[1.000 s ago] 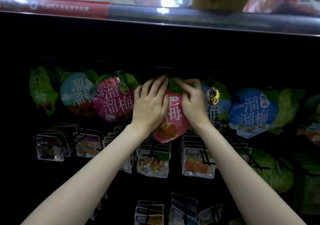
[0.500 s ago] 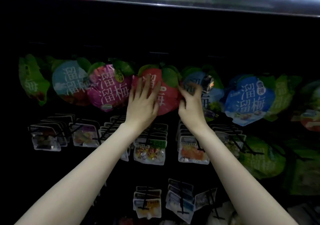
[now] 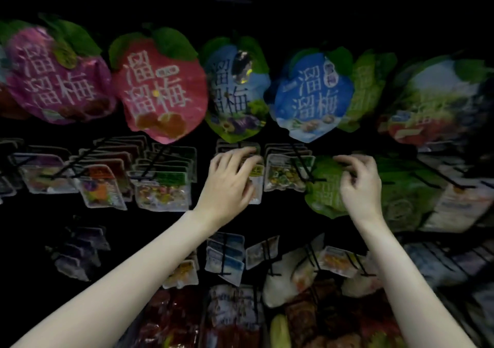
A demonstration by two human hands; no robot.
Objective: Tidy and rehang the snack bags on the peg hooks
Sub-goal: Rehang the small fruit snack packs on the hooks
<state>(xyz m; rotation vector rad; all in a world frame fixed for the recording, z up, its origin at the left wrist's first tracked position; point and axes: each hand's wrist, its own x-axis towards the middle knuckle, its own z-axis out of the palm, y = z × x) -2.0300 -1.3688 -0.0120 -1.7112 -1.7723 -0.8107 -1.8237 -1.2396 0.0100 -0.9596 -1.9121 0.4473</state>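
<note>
We take the red plum bag in the top row as our landmark; it hangs face-out, tilted a little. Just left of it hangs a magenta bag, just right a pale blue and green bag, then a bright blue bag with a green bag tucked behind its right edge.

Below and right of the red bag, our left hand rests on a stack of small clear packets, fingers loosely bent over their tops; whether they grip a packet we cannot tell. Farther right on that lower row, our right hand has its fingers curled onto the upper edge of a green snack bag, which hangs on a black peg hook.

Between the two hands a clear packet of mixed sweets hangs on that same hook, its wire crossing in front of the green bag. Directly below the red bag more clear packets crowd their pegs. Lower still, blue-topped packets and dark red packs sit in blur.
</note>
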